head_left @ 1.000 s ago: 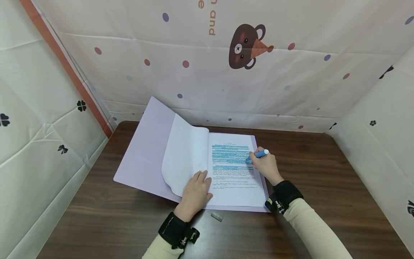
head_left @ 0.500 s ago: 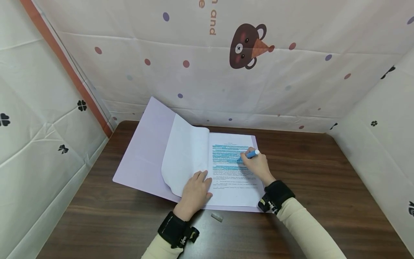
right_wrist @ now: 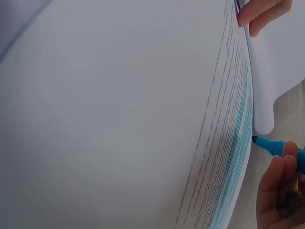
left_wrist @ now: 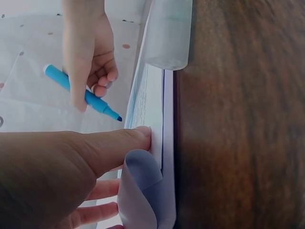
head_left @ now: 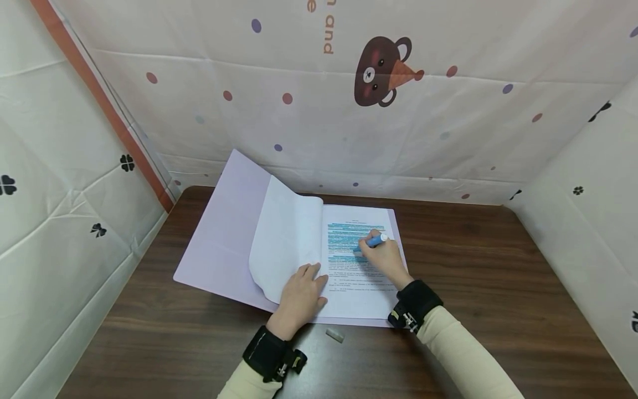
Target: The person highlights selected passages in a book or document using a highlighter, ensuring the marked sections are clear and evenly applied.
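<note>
R hand (head_left: 385,257): fingers pinch marker (head_left: 374,241); best go steady along txt (head_left: 346,272).
L hand (head_left: 300,293): fingers spread; should keep pg. (head_left: 360,305) flat.

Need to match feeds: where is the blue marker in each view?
Head: the blue marker is right of centre, in the right hand, over the printed page.
Left wrist: the blue marker is upper left, tip down and right.
Right wrist: the blue marker is at the right edge, below mid-height.
Shared landmark: the left hand, only partly seen in right wrist.
</note>
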Tool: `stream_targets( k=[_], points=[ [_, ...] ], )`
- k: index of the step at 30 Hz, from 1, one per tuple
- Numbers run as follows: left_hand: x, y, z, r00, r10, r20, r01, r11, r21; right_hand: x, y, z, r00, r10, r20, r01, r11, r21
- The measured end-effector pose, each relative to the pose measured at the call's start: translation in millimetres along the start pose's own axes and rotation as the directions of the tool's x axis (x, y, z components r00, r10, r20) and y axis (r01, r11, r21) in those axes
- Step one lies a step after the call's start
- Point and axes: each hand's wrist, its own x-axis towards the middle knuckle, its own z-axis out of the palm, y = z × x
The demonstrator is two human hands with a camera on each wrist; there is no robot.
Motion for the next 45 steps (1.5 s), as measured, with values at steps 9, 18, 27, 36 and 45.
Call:
stream_targets(
  k=[9,18,27,36,45],
  points=[
    [0.1,-0.5,0.5,1.0,-0.002,0.01,0.002,1.0,0.0,0,-7,10,1.0,0.017,0.014,-0.018,0.999,0.04],
    [0.2,-0.3,0.7,1.0,0.001,0.013,-0.001,1.0,0.02,0,-13,17,0.999,-0.014,0.029,0.013,0.999,0.045],
    [-0.3,0.2,-0.1,1.0,-0.006,-0.002,0.006,1.0,-0.005,3,-16,27,0.999,-0.028,0.028,0.027,0.999,0.047],
    [-0.3,0.2,1.4,1.0,0.001,-0.024,-0.001,1.0,-0.003,4,-21,33,0.999,-0.037,0.034,0.036,0.999,0.03],
    [-0.5,-0.1,2.0,1.0,0.001,-0.028,-0.001,1.0,0.0,6,-27,37,0.999,-0.041,0.033,0.04,0.999,0.023]
  ],
)
